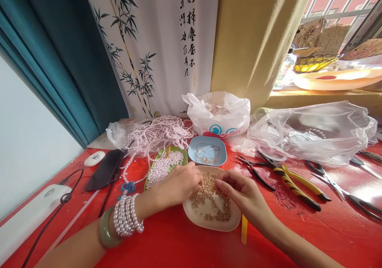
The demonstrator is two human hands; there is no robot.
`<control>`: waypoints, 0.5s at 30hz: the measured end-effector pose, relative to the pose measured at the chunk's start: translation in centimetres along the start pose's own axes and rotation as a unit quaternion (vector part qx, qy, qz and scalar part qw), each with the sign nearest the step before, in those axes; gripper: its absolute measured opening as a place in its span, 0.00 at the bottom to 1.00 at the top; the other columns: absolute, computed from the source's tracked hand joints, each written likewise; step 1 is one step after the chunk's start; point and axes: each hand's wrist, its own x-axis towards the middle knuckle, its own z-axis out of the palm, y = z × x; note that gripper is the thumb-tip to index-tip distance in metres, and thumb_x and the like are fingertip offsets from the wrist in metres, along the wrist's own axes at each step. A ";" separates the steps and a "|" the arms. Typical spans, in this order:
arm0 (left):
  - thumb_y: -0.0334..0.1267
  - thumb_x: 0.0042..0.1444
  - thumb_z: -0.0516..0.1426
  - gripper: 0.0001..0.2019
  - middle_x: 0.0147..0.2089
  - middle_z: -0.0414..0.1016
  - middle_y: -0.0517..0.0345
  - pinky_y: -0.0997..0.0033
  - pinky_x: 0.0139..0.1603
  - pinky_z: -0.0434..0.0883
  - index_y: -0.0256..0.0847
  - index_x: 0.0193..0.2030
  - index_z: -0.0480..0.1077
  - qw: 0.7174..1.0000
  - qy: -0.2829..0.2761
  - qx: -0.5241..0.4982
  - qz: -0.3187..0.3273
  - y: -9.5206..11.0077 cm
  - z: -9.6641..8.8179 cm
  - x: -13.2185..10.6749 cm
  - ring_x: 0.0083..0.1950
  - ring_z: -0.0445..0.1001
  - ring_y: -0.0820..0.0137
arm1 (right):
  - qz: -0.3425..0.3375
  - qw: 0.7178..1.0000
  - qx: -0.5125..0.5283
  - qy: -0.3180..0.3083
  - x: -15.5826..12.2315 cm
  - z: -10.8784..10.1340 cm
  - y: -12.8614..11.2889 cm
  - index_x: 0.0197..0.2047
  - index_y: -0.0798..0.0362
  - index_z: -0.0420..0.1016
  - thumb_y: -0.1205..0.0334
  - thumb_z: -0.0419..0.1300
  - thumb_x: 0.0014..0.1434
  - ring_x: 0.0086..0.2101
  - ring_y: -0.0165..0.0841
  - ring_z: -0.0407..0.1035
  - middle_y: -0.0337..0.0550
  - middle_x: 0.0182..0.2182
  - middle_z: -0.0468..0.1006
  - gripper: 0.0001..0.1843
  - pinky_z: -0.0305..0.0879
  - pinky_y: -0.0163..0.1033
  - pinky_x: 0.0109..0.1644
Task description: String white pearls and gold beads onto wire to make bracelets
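My left hand (183, 181) is closed over the left part of a cream dish (191, 216), its fingertips turned down and mostly hidden. Across from it, my right hand (238, 186) pinches thumb and forefinger together above the dish's right part. What either pinch holds is too small to make out. Small gold beads (222, 211) lie scattered and heaped in the dish. Left of it, partly behind my left wrist, a green tray (182, 155) holds pearly pink beads (163, 168). A blue dish (222, 150) with little metal pieces stands just behind. Strands of pearls (127, 218) circle my left wrist.
Long bead strings (158, 132) are piled at the back left, near a phone (104, 170). Plastic bags (221, 116) stand along the back. To the right lie yellow-black pliers (294, 186), black pliers (253, 170) and scissors (331, 182). A power strip (32, 220) runs along the left.
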 end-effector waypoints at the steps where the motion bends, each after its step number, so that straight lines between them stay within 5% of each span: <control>1: 0.31 0.55 0.48 0.11 0.27 0.67 0.55 0.70 0.33 0.62 0.37 0.27 0.69 1.000 -0.001 0.001 0.000 0.0 0.0 0.0 0.36 0.64 0.66 | 0.001 1.000 0.002 -0.001 0.0 0.0 0.0 0.26 0.54 0.66 0.55 0.56 0.53 0.23 0.26 0.62 0.35 0.21 0.67 0.11 0.59 0.31 0.27; 5: 0.33 0.55 0.48 0.10 0.29 0.68 0.54 0.69 0.34 0.62 0.37 0.28 0.69 1.000 0.006 -0.028 -0.011 -0.3 0.3 0.1 0.37 0.65 0.65 | 0.008 1.000 0.005 -0.004 0.1 0.0 0.2 0.26 0.54 0.66 0.55 0.56 0.53 0.23 0.27 0.62 0.35 0.21 0.67 0.11 0.59 0.32 0.27; 9: 0.34 0.51 0.52 0.06 0.34 0.70 0.55 0.69 0.39 0.63 0.38 0.31 0.70 0.978 0.063 -0.186 -0.074 -0.7 0.6 0.2 0.38 0.67 0.68 | 0.028 0.999 0.004 -0.016 0.0 0.1 0.1 0.27 0.54 0.66 0.55 0.55 0.54 0.23 0.27 0.63 0.37 0.22 0.70 0.11 0.59 0.32 0.27; 11: 0.34 0.48 0.54 0.05 0.33 0.71 0.56 0.70 0.38 0.64 0.37 0.30 0.70 0.937 0.084 -0.319 -0.116 -0.8 0.7 0.4 0.36 0.68 0.70 | 0.039 0.999 -0.003 -0.024 -0.1 0.2 -0.1 0.26 0.54 0.66 0.55 0.54 0.54 0.21 0.26 0.62 0.37 0.21 0.70 0.11 0.57 0.31 0.25; 15: 0.34 0.44 0.59 0.06 0.28 0.70 0.60 0.74 0.34 0.63 0.34 0.29 0.70 0.805 0.072 -0.567 -0.155 -0.5 0.6 0.6 0.30 0.66 0.75 | 0.050 0.998 -0.011 -0.024 -0.3 0.4 -0.5 0.24 0.54 0.66 0.59 0.54 0.52 0.19 0.25 0.60 0.36 0.19 0.69 0.10 0.55 0.31 0.22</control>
